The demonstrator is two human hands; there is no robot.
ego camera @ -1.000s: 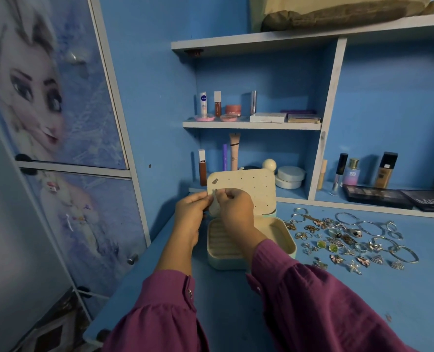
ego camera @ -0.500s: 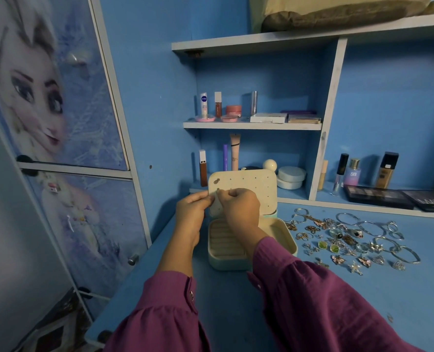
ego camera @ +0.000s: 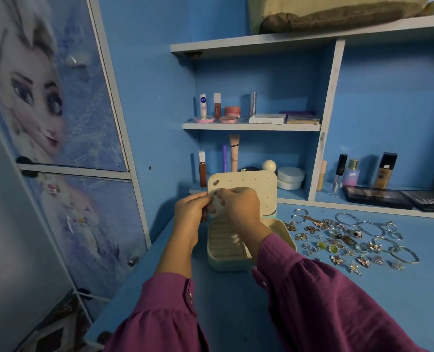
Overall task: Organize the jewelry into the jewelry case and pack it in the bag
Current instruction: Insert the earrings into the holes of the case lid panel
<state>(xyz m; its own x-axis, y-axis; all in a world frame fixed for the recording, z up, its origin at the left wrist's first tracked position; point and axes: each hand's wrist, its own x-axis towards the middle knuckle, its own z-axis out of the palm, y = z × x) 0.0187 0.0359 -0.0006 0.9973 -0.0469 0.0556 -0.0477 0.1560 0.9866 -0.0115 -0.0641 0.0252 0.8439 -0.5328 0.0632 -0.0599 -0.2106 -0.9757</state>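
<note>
A cream jewelry case [ego camera: 217,262] stands open on the blue desk, its perforated lid panel [ego camera: 251,185] upright. One small earring [ego camera: 216,183] is pinned in the panel's top left corner. My left hand [ego camera: 189,214] grips the panel's left edge. My right hand [ego camera: 238,205] pinches a small earring against the panel just below the pinned one; the piece is mostly hidden by my fingers. Loose jewelry [ego camera: 337,241], several rings, earrings and bangles, lies spread on the desk right of the case. No bag is in view.
Shelves behind the case hold cosmetics: tubes [ego camera: 234,152], round jars [ego camera: 290,177], bottles [ego camera: 384,170] and dark palettes [ego camera: 378,196]. A wardrobe door with a cartoon print [ego camera: 45,110] stands at the left. The desk's front left edge [ego camera: 124,298] drops off near my left sleeve.
Both hands stay at the lid panel's left side, with only slight finger movement. The view has shifted a little.
</note>
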